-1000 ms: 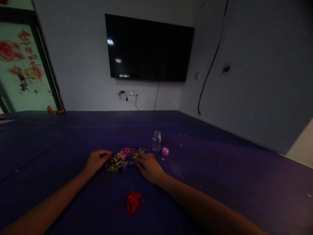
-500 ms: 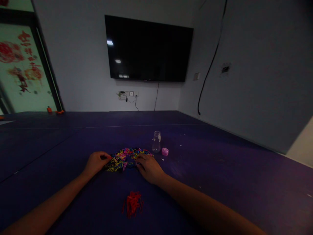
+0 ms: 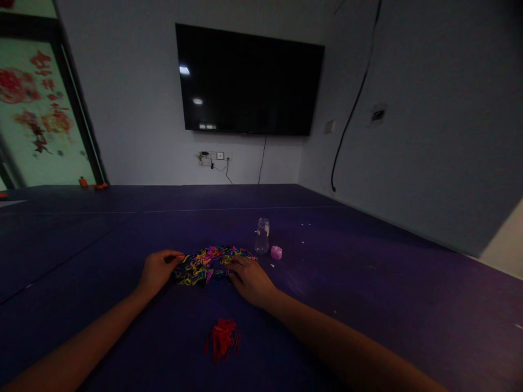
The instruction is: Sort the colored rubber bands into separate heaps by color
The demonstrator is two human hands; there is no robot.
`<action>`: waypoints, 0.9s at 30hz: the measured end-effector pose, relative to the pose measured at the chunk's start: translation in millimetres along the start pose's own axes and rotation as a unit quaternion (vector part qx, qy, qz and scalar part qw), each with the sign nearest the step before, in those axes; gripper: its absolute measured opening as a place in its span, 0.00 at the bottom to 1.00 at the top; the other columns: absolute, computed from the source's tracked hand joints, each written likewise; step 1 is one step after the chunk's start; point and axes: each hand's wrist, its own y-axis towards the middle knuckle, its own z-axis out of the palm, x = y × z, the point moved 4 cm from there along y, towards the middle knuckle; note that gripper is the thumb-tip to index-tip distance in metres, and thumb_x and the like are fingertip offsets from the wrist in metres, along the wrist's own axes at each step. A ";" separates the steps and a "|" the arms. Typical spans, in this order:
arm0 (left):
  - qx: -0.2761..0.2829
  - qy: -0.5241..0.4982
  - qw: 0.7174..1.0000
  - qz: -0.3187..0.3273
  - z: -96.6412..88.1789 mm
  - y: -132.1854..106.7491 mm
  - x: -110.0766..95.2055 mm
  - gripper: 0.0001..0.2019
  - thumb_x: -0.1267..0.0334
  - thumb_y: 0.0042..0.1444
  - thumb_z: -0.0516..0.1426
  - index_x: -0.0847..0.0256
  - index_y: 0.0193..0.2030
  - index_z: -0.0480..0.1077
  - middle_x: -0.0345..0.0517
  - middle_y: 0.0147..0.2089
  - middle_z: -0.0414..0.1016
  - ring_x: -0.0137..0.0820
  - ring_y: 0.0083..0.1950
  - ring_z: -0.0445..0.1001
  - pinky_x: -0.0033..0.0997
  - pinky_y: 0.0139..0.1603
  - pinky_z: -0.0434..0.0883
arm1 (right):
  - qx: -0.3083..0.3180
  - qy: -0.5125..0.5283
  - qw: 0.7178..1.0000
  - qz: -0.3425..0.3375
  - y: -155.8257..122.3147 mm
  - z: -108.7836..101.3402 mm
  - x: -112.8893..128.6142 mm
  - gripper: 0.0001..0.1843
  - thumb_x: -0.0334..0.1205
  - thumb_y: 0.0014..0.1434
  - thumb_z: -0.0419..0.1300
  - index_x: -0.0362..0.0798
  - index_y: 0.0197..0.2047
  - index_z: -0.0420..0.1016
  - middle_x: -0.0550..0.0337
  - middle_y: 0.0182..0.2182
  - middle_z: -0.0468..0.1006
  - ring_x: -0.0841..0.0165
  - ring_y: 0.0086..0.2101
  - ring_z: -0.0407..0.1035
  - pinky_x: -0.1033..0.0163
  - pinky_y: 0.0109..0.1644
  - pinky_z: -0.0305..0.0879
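A loose pile of multicoloured rubber bands (image 3: pixel 204 261) lies on the dark purple tabletop. At its left edge my left hand (image 3: pixel 158 270) has thumb and forefinger pinched, and a bit of red rubber band (image 3: pixel 180 256) shows at the tips. My right hand (image 3: pixel 251 280) lies over the pile's right side with fingers stretched and touching the bands; what is under the fingertips is hidden. Closer to me sits a separate heap of red rubber bands (image 3: pixel 223 338). Just behind my right hand stands a clear bottle (image 3: pixel 262 237), uncapped, with a pink cap (image 3: pixel 277 252) beside it.
The purple table (image 3: pixel 368 305) reaches back to the wall, with small white scraps scattered on its right. A black television (image 3: pixel 251 81) hangs above sockets and cables. A dark cable (image 3: pixel 354 103) dangles at right. Small orange objects (image 3: pixel 83 182) are at the far left.
My left hand has lifted slightly, its pinched fingertips now a little higher at the pile's left edge. The right hand and the red heap look unmoved.
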 end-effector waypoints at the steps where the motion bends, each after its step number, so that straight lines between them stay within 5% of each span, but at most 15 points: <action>1: -0.009 0.001 1.000 0.013 -0.8 -0.4 -1.0 0.11 0.57 0.48 0.57 0.59 0.29 0.78 0.46 0.33 0.81 0.39 0.35 0.78 0.36 0.39 0.73 | 0.000 -0.001 1.000 0.002 -0.1 0.4 -0.5 0.15 0.34 0.62 0.50 0.47 0.50 0.71 0.52 0.49 0.72 0.63 0.51 0.65 0.58 0.54 0.59; 7: -0.040 -0.008 0.994 0.099 -4.2 -3.3 -10.0 0.09 0.59 0.49 0.57 0.57 0.27 0.78 0.45 0.33 0.80 0.36 0.35 0.77 0.35 0.40 0.73 | 0.000 -0.003 1.000 0.004 0.3 1.6 -1.2 0.14 0.34 0.62 0.51 0.47 0.50 0.71 0.53 0.49 0.72 0.63 0.51 0.65 0.58 0.55 0.58; 15: -0.054 -0.042 0.988 0.135 -6.0 -5.5 -13.5 0.09 0.57 0.50 0.58 0.57 0.26 0.78 0.43 0.31 0.78 0.33 0.32 0.76 0.33 0.39 0.74 | -0.002 -0.005 1.000 -0.003 0.8 0.1 -0.8 0.13 0.34 0.62 0.51 0.47 0.48 0.72 0.53 0.49 0.72 0.63 0.50 0.65 0.59 0.54 0.59; 20: -0.072 -0.102 0.983 0.133 -6.6 -20.5 -43.1 0.10 0.56 0.50 0.59 0.57 0.27 0.78 0.43 0.30 0.77 0.33 0.33 0.76 0.33 0.37 0.74 | -0.003 0.001 1.000 0.000 0.4 0.1 0.0 0.14 0.34 0.62 0.51 0.47 0.48 0.72 0.53 0.49 0.72 0.64 0.50 0.66 0.58 0.54 0.60; 23: 0.027 -0.152 0.971 0.180 4.6 -47.9 -82.8 0.07 0.59 0.52 0.59 0.56 0.29 0.79 0.43 0.32 0.78 0.31 0.34 0.76 0.30 0.37 0.73 | -0.007 -0.002 1.000 0.000 0.3 1.4 -0.5 0.13 0.34 0.62 0.51 0.47 0.48 0.73 0.53 0.49 0.72 0.63 0.50 0.65 0.58 0.54 0.59; 27: 0.231 -0.191 0.917 0.264 22.9 -90.3 -125.6 0.07 0.68 0.51 0.59 0.54 0.28 0.78 0.40 0.30 0.77 0.27 0.30 0.75 0.26 0.33 0.71 | -0.015 0.000 1.000 -0.001 0.3 2.5 -1.3 0.14 0.34 0.62 0.51 0.47 0.49 0.72 0.53 0.50 0.71 0.63 0.51 0.65 0.58 0.54 0.59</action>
